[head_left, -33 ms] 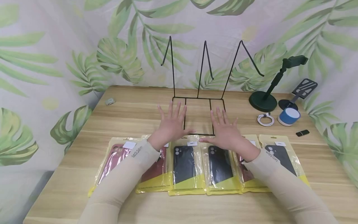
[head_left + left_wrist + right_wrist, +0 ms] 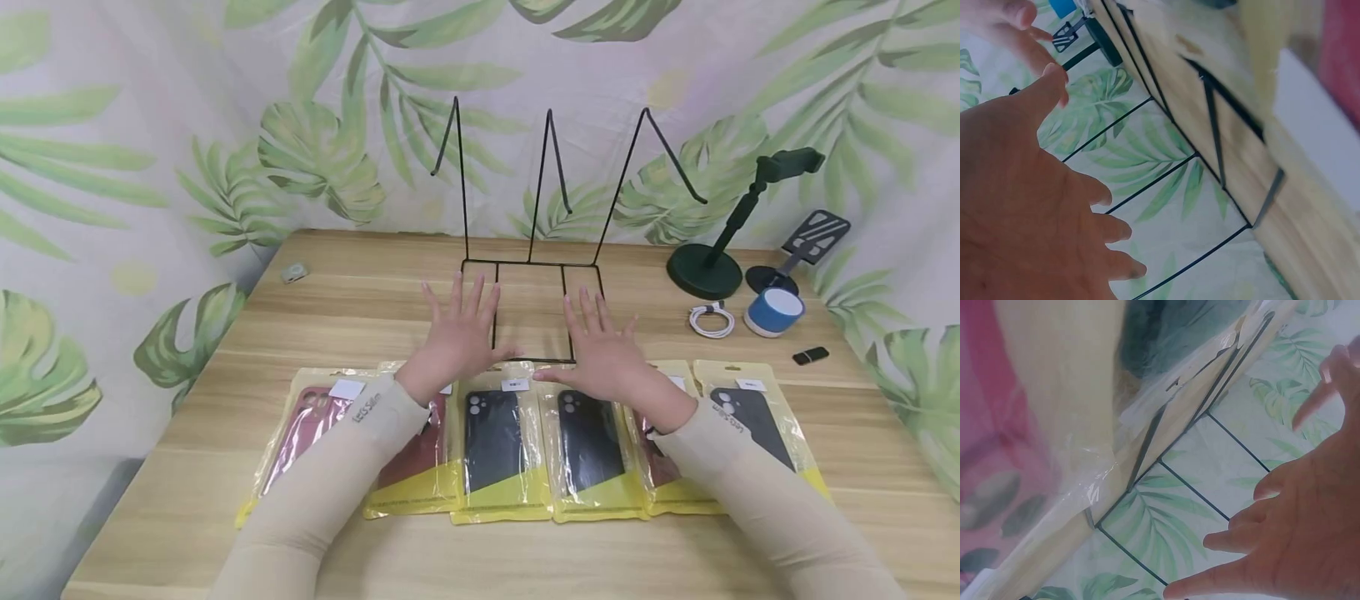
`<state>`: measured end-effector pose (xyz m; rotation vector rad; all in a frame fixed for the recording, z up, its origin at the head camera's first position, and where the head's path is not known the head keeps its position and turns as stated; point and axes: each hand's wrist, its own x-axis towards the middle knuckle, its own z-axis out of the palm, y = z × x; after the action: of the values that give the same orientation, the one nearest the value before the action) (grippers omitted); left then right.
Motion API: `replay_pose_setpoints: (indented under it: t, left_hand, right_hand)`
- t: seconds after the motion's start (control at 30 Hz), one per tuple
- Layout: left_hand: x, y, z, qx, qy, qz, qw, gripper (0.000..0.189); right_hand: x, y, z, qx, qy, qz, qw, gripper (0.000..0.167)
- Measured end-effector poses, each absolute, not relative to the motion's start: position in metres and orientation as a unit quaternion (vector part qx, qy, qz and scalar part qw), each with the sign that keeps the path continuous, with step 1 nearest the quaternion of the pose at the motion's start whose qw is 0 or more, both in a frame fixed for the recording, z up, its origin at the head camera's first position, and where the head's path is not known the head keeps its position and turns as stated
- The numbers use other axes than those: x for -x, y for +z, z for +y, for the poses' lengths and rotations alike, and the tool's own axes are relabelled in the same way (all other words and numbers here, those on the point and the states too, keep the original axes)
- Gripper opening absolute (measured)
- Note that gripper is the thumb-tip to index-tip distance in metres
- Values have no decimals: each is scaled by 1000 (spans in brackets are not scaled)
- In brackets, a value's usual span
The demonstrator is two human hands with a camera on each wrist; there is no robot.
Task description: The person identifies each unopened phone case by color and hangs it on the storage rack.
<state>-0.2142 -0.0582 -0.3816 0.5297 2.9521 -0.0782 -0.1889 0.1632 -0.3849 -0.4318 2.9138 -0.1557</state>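
Note:
My left hand (image 2: 462, 340) hovers over the table with its fingers spread, holding nothing. Palm down beside it, my right hand (image 2: 606, 358) also holds nothing, its fingers apart. Between and beyond them stands a black wire rack (image 2: 531, 264) with three upright bent prongs. Below the wrists lies a row of several phone cases in clear-and-yellow bags, among them a dark case (image 2: 492, 437), another dark case (image 2: 590, 442) and a dark red case (image 2: 411, 454). My forearms partly cover the outer bags. The left wrist view shows the left palm (image 2: 1029, 212) clear of the bags.
At the back right stand a dark green phone stand (image 2: 705, 271), a small black stand (image 2: 816, 237) and a blue-and-white cylinder (image 2: 776, 312). Near them lie a coiled white cable (image 2: 711, 320) and a small black stick (image 2: 811, 357). A small grey object (image 2: 295, 272) lies far left.

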Motion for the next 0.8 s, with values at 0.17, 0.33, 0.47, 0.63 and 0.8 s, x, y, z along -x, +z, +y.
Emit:
replay_pose_setpoints:
  t: [0.17, 0.33, 0.47, 0.63, 0.8]
  left_hand:
    - [212, -384, -57, -173, -13, 981, 88, 102]
    - [213, -387, -57, -182, 1, 978, 103, 102]
    - [215, -388, -63, -203, 22, 973, 110, 102]
    - [222, -389, -80, -218, 44, 967, 123, 99]
    - [229, -393, -97, -213, 33, 963, 160, 92]
  right_hand:
    - [189, -390, 165, 145, -59, 983, 96, 124]
    - [189, -394, 169, 152, -56, 982, 98, 123]
    - [185, -390, 175, 164, -54, 980, 96, 116]
    - [173, -377, 194, 175, -47, 980, 79, 96]
    - [162, -371, 236, 179, -49, 982, 34, 68]
